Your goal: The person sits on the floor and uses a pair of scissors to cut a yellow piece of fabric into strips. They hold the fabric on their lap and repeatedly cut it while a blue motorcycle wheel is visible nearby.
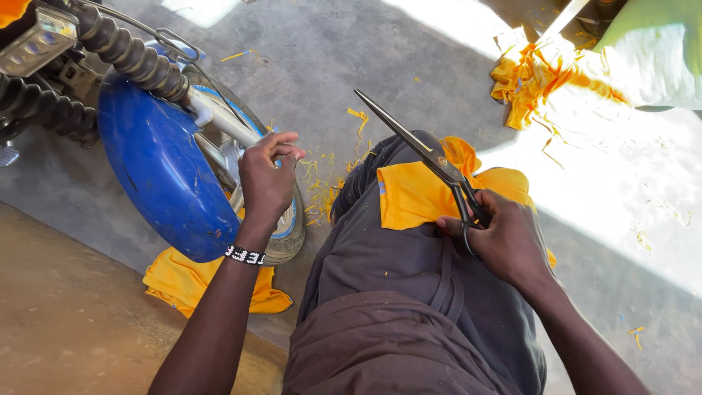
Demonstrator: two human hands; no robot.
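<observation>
outdoors, i see the right hand [504, 238] grasping black scissors [428, 157] pointing toward 11 o'clock over yellow cloth [413, 194]; the left hand [267, 175] is loosely curled, holding nothing.

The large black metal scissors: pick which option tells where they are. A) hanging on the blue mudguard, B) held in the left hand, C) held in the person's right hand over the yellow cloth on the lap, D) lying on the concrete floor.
C: the right hand has its grip on the handles of the large black metal scissors, blades shut, above the yellow cloth on the lap.
</observation>
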